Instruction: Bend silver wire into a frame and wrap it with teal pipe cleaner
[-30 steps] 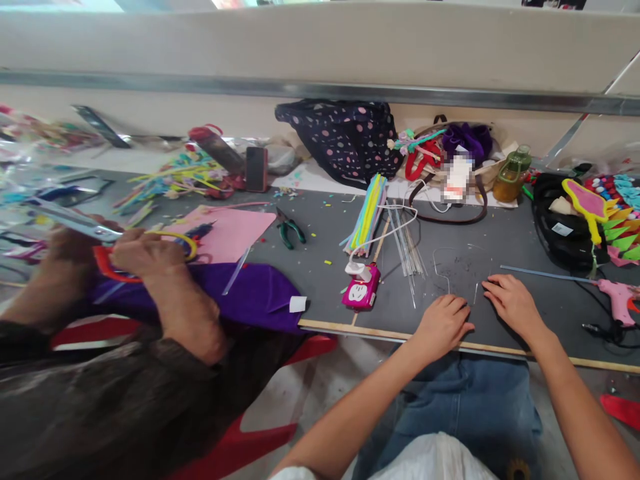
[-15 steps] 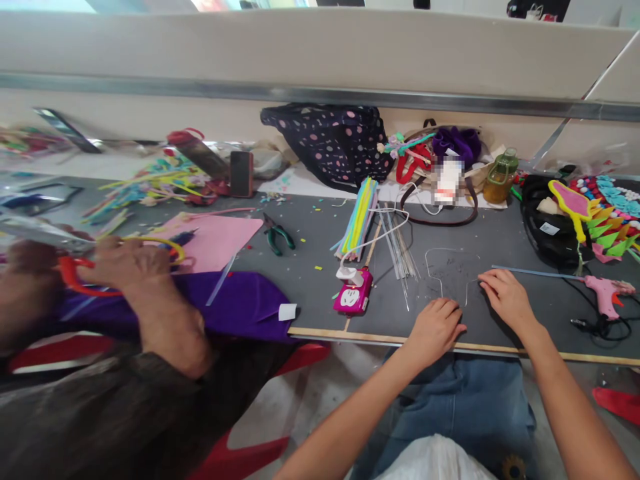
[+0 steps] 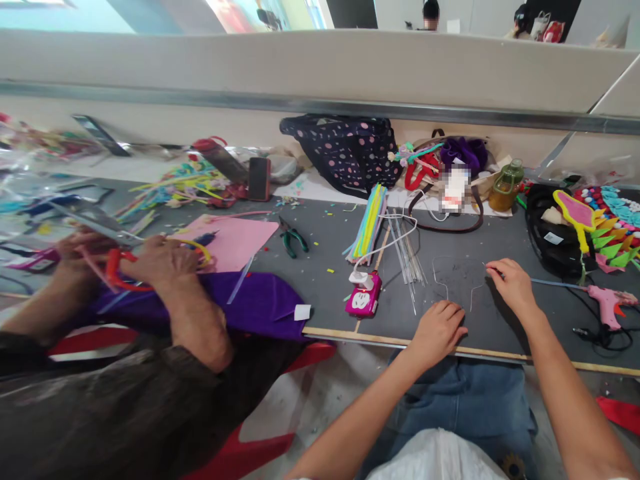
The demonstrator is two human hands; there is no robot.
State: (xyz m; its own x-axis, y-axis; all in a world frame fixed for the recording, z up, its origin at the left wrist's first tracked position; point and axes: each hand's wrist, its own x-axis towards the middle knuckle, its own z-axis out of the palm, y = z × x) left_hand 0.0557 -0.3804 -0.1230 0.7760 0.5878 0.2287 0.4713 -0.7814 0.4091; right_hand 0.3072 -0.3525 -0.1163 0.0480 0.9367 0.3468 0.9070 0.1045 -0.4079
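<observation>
No readable writing anywhere; the white label [image 3: 456, 189] by the bags is blurred out. Left hand [image 3: 440, 328] lies near the table [image 3: 500, 333] edge, fingers curled loosely, tips on or just at the lower end of the bent wire [image 3: 457, 277]; actual grip can't be told. Right hand [image 3: 511, 285] has fingers drawn together, pinching the wire's right upper end. The wire lies flat on the grey table between both hands. Versus half a second ago: right hand has shifted up and away from the left, the wire loop looks wider. Pink charger [image 3: 363, 300] sits left of the wire, pink glue gun [image 3: 611, 303] to the right. A co-worker's hands [image 3: 160, 263] at left hold a red piece over purple cloth [image 3: 250, 300].
</observation>
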